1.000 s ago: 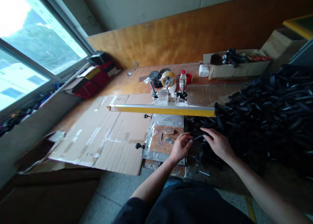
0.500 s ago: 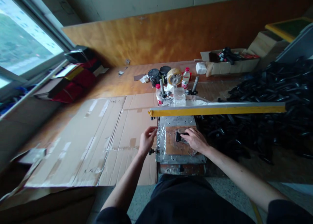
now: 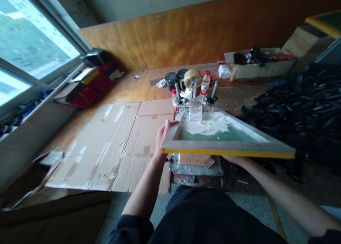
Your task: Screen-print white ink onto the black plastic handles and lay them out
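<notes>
A screen printing frame, with a green mesh smeared with white paste, slopes over the metal printing base. Its near edge is wrapped in yellow tape and hangs above the base. My left hand grips the frame's left side, fingers over the rim. Under the near edge reaches my right hand; its fingers are hidden by the frame, so what they hold or touch cannot be seen. Part of the brown board on the base shows below the frame, with a scrap of clear tape at its right.
Flattened cardboard covers the table at left. Many black plastic parts are heaped at right. Behind the frame stand bottles, a tape roll and black tubs. An open carton sits at the back right.
The frame's near edge has swung down toward me, over the board. My left hand has taken hold of its left side. My right hand and the small black part are now covered.
</notes>
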Tool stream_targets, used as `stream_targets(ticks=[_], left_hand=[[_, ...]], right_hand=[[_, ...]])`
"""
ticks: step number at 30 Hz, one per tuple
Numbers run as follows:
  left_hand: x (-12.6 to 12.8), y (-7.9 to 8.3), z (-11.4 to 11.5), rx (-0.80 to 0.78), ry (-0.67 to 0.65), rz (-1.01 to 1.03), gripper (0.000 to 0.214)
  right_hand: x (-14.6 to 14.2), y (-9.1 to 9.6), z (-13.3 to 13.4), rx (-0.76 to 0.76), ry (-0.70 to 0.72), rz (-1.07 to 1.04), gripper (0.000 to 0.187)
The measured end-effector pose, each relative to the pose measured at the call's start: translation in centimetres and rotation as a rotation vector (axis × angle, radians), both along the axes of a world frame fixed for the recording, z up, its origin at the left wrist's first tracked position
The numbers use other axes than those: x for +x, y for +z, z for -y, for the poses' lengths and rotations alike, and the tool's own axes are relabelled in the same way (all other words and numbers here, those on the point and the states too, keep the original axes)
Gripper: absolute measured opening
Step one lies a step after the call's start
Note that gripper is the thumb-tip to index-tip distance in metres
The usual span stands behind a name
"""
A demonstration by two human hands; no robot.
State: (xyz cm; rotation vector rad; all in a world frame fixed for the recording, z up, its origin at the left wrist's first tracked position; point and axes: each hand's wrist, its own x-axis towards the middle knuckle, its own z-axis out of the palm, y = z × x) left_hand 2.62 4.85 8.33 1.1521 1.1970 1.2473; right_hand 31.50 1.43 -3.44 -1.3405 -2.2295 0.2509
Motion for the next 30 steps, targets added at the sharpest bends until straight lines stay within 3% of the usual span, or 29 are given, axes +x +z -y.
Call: stream_targets(ticks=[2,5,7,9,12,16,18,24,27,30], left_hand=[[-0.8,-2.0,1.7,-0.110,-0.033,-0.037,0.053],[-1.8,-6.0,3.5,-0.236,-0.079,-0.120,0.053],[-2.0,-8.9,4.0,-0.287,-0.095,-0.177,0.062],[-2.1,-11.5,4.1,-0.304,-0.085,-0.263,0.067],[-2.1,-14.1,3.8,-0.293,-0.070,-0.382,0.063],[-2.2,-15.6,3.4,-0.298,-0.086,-0.444,0.057],[-2.3,-15.9,3.4,-0.298,-0.090,-0.450,0.055],[-2.3,-16.3,3.3,-0.289,-0.085,-0.454,0.053],[-2.3,-16.2,3.3,-0.291,-0.087,-0.451,0.053],[-2.3,-15.9,3.3,-0.287,-0.092,-0.433,0.053]], right_hand=[[3.5,1.4,-1.6,0.057,-0.243,-0.022,0.030],[4.7,3.5,-4.5,0.095,-0.378,-0.094,0.025],[2.3,4.9,-6.1,0.134,-0.330,-0.109,0.030],[-1.6,5.9,-7.2,0.157,-0.192,-0.035,0.046],[-6.8,6.7,-8.3,0.074,-0.067,0.138,0.050],[-8.6,6.5,-8.3,-0.182,0.018,0.271,0.023],[-7.9,6.3,-7.7,-0.196,0.013,0.276,0.017],[-7.9,5.2,-5.2,-0.175,-0.202,0.398,0.020],[-9.5,4.5,-4.1,-0.146,-0.096,0.427,0.015],[-9.8,4.0,-2.9,-0.090,0.152,0.442,0.015]])
